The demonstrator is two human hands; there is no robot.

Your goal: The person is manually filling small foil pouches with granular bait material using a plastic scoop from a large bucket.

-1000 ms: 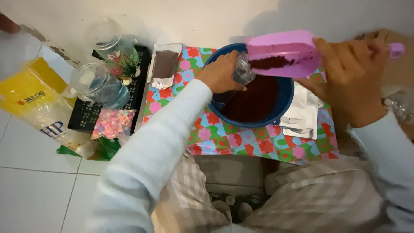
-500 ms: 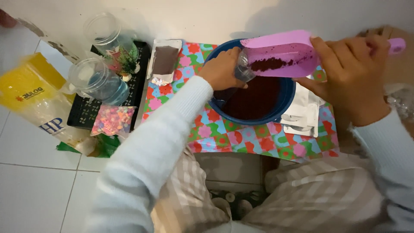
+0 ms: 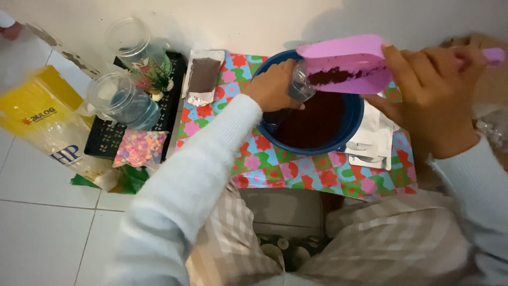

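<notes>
My right hand [image 3: 431, 100] grips a pink plastic scoop [image 3: 346, 63] holding dark brown soil, tilted over a blue basin [image 3: 352, 124] of the same dark soil. My left hand [image 3: 272, 87] holds a small clear jar [image 3: 301, 87] at the scoop's lower lip, above the basin. The basin rests on a small table covered with a colourful flowered cloth [image 3: 296, 172]. Most of the small jar is hidden by my fingers and the scoop.
Two clear jars [image 3: 124, 98] with plants stand on a black tray [image 3: 106, 143] at left. A bag of coloured pebbles [image 3: 140, 148], a yellow sack [image 3: 37, 114], a silver packet of brown powder [image 3: 203, 74] and silver pouches [image 3: 373, 140] lie around. White tiled floor lies below.
The scoop has tipped a little more toward the small jar. Both hands have stayed over the basin.
</notes>
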